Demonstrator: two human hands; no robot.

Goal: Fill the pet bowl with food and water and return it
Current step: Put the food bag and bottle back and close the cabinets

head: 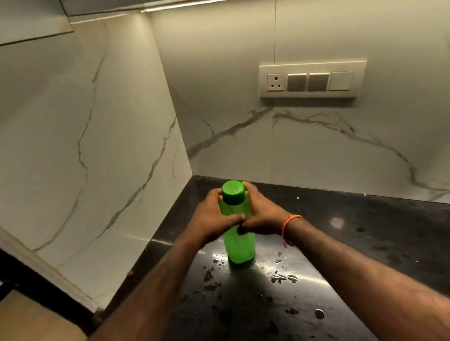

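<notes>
Standing upright near the black stone surface's (365,252) back left corner, a capped green plastic bottle (240,248) is clamped between left hand (212,217) and right hand (261,212), fingers wrapped around it.

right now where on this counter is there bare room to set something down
The black counter is bare to the right of the green bottle, below the switch panel. The corner behind the bottle is open too. Nearer the front edge lie water drops; both hands crowd the bottle.
</notes>
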